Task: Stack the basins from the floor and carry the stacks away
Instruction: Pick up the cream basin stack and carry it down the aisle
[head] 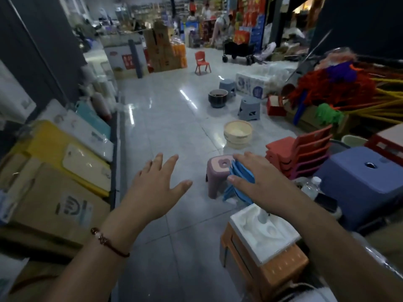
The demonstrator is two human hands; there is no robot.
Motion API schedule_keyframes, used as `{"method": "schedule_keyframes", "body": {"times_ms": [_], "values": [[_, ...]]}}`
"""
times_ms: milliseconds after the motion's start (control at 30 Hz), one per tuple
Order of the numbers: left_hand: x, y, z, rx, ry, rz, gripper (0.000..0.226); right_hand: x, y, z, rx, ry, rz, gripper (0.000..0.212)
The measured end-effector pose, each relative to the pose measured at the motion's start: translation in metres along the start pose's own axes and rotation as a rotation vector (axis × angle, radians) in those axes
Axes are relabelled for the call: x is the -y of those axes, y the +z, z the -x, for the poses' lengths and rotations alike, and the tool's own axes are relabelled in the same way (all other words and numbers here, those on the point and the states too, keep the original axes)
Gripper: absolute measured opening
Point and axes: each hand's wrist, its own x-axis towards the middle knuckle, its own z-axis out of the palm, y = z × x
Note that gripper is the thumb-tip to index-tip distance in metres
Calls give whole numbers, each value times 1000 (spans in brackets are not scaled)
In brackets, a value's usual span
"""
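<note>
Two hands reach out — left hand (160,185) spread and empty, right hand (254,174) gripping blue basins (239,182) at centre frame. Cream basins (237,134) sit beyond — surrounding stools could trip a loaded carry.

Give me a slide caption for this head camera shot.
Right hand grips blue basins; left hand open above shop floor.
</note>
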Motion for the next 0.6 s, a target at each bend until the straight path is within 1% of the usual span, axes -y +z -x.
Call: {"method": "schedule_keyframes", "body": {"times_ms": [67, 167, 267, 400, 467, 600], "values": [[11, 4, -21, 18, -37, 5, 77, 3, 4, -30, 44, -31, 10, 62], [27, 5, -57, 15, -68, 21, 75, 7, 12, -76, 68, -55, 57, 63], [48, 3, -102, 2, -63, 36, 76, 16, 24, -126, 102, -40, 75, 65], [87, 5, -170, -11, -55, 66, 77, 31, 46, -201, 197, -17, 127, 67], [110, 6, -211, -4, -35, 74, 77, 36, 62, -247, 192, -11, 151, 69], [155, -7, -298, 29, 22, 12, 78, 48, 87, -339, 149, 46, 182, 70]]}}
